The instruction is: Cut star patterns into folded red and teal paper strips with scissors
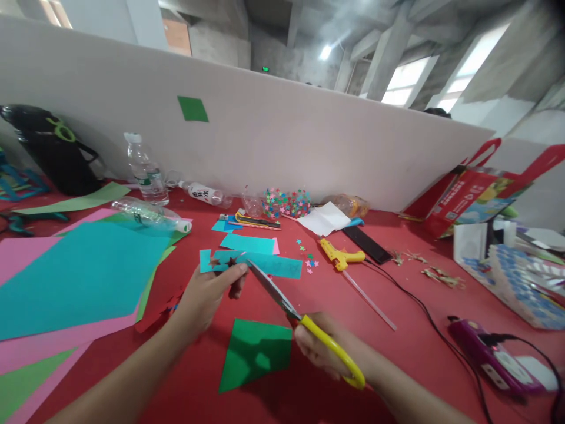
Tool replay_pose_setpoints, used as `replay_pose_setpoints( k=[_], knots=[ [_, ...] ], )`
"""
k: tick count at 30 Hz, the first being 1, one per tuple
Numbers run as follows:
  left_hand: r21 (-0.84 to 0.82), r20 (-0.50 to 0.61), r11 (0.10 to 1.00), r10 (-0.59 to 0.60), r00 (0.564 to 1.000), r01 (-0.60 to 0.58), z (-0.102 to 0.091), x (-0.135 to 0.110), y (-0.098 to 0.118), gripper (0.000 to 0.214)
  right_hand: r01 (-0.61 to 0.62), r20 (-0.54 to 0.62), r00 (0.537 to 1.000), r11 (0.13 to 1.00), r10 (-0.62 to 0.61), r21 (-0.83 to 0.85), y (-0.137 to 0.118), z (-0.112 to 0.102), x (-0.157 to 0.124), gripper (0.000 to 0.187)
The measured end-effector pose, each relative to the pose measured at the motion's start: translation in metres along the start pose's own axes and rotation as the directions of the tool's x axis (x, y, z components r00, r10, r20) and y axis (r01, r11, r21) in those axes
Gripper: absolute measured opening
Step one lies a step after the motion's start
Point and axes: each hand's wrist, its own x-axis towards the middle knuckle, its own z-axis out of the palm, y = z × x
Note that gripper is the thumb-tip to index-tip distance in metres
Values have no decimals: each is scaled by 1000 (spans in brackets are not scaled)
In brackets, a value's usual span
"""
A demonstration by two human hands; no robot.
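My left hand (207, 294) pinches a strip of teal paper (269, 264) held above the red table (410, 353); the strip has star-shaped holes near my fingers. My right hand (324, 347) grips yellow-handled scissors (304, 321), whose blades point up and left, with the tips touching the strip beside my left thumb. A green paper piece (256, 353) lies flat on the table beneath both hands.
Large teal, pink and green sheets (79, 277) are stacked at the left. A yellow glue gun (339, 256), a black phone (367, 244), a heap of small coloured stars (286, 203), plastic bottles (145, 171) and a purple power strip (489, 353) lie around. A white partition (286, 129) backs the table.
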Motion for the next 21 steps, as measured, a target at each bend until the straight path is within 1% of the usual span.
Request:
replay_pose_setpoints(
  k=[3, 6, 9, 13, 17, 21],
  knots=[
    [-71, -33, 997, -43, 999, 41, 1, 0, 3, 29, -11, 17, 1000, 1000, 12, -16, -6, 2, 1, 39],
    [-131, -54, 988, -87, 995, 79, 0, 2, 0, 28, -11, 17, 1000, 999, 12, -37, -11, 0, 2, 40],
    [-146, -59, 984, -107, 992, 98, -2, 6, -8, 27, 11, 16, 1000, 1000, -10, -30, -10, -3, 1, 40],
    [-147, -53, 984, -107, 993, 99, -3, 7, -15, 28, 33, 35, 999, 999, -33, -12, -5, -4, 0, 40],
    [-144, -60, 984, -116, 991, 106, -1, 5, -11, 27, 26, 53, 998, 1000, -25, -7, -4, -4, 1, 42],
    [-152, -97, 981, -139, 986, 124, 2, 5, -4, 28, -15, 96, 995, 998, 9, 58, -6, -4, 4, 41]
  ],
)
